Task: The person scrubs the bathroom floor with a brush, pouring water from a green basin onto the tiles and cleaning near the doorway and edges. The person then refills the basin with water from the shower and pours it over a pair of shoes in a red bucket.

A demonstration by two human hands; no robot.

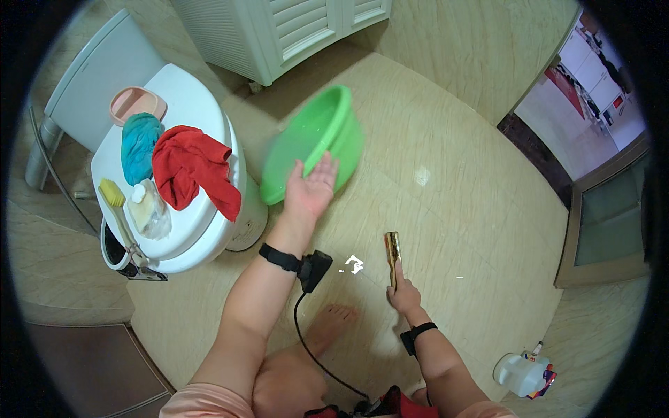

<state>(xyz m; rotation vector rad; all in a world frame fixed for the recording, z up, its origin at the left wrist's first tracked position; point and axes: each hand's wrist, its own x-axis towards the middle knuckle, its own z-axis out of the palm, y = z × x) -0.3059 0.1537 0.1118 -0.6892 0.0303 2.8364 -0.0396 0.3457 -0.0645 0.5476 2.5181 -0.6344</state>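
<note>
My left hand (312, 188) is stretched out palm up, thumb apart from the fingers. Its fingers overlap the near side of a green plastic basin (351, 138); whether they touch it cannot be told. The basin is tilted, its left part blurred. My right hand (405, 298) grips a narrow brown brush (392, 253) low over the tiled floor (470, 209), index finger laid along it. The brush's underside is hidden. Each wrist wears a black strap with a small device, and a cable hangs from the left one.
On the closed toilet lid (180, 230) lie a red cloth (191, 167), a blue cloth (140, 146), a pink soap dish (137, 103), a yellow-bristled brush (112, 193) and a bagged bottle (146, 206). A white louvred cabinet (303, 31), a plastic jug (522, 373) and a doorway stand around.
</note>
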